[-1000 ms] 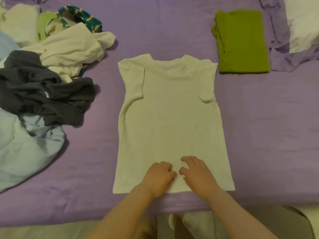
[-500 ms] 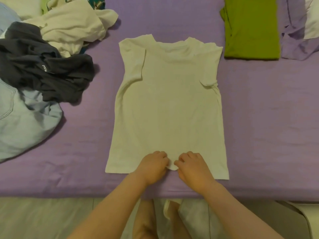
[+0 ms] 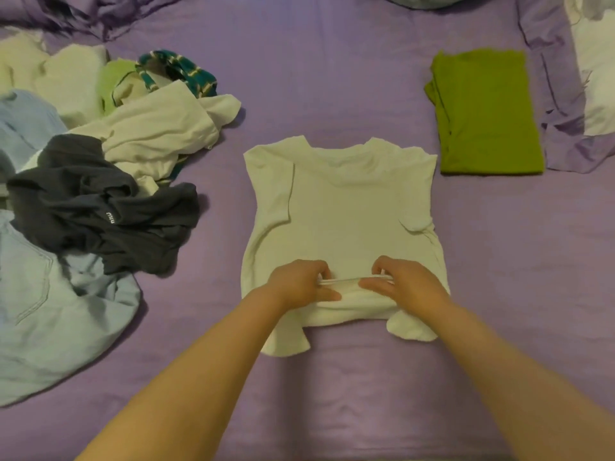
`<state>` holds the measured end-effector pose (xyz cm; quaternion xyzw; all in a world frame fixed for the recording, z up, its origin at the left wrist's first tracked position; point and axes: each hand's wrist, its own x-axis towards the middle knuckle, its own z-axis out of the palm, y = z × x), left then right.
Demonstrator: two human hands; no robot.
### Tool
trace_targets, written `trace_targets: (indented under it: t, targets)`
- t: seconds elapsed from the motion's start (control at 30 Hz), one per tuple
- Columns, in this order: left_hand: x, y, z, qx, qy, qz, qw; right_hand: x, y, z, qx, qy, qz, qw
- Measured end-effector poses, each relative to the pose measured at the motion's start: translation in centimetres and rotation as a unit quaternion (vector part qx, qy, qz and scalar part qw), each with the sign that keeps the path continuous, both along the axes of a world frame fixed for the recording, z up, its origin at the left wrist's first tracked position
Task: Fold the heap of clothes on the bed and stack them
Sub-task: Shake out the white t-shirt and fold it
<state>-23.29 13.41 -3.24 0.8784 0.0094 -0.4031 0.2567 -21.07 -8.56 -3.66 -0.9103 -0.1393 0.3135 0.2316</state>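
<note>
Left hand [image 3: 301, 283], right hand [image 3: 404, 281] pinch white T-shirt [image 3: 342, 207] hem, raised.

A bedroom in a home is shown: a bed [image 3: 332, 78] is covered by a purple sheet. Left of the bed's middle a heap of clothes [image 3: 100, 168] is piled; at its right edge a pillow [image 3: 595, 78] is seen.

A second ago both hands lay on the flat hem of the white T-shirt [image 3: 342, 207]. Now the left hand [image 3: 299, 282] and right hand [image 3: 407, 282] pinch that hem, lifted and carried toward the collar, its corners drooping behind.
</note>
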Motion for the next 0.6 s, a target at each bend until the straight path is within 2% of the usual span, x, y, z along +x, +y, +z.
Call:
trace_targets:
  t: [0.07, 0.13, 0.2, 0.27, 0.37, 0.43, 0.53, 0.6]
  targets:
    - [2.4, 1.5, 0.4, -0.010, 0.011, -0.013, 1.000, 2.8, 0.0, 0.4, -0.001, 0.027, 0.040, 0.999]
    - [4.7, 2.6, 0.8, -0.058, -0.004, 0.028, 0.998, 5.2, 0.3, 0.7, 0.011, 0.022, 0.037, 0.999]
    - [7.0, 3.3, 1.3, -0.122, -0.028, 0.103, 0.987, 7.2, 0.6, 1.0, 0.055, 0.015, -0.058, 0.997]
    - [9.1, 3.5, 1.8, -0.145, -0.045, 0.141, 0.978, 8.9, 0.8, 1.2, 0.078, -0.022, -0.137, 0.987]
    - [11.7, 3.5, 1.4, -0.048, -0.064, 0.078, 0.994, 10.9, 0.4, 1.2, 0.035, -0.071, -0.175, 0.981]
    - [12.9, 3.4, 0.9, 0.032, -0.061, 0.054, 0.996, 11.9, 0.0, 0.6, 0.013, -0.065, -0.148, 0.987]
    - [14.3, 4.0, 0.1, 0.098, -0.054, 0.080, 0.990, 13.7, -0.4, -0.8, 0.024, -0.032, -0.124, 0.991]
    - [15.1, 4.5, -0.5, 0.092, -0.044, 0.144, 0.984, 14.7, -0.3, -1.7, 0.018, -0.028, -0.145, 0.989]
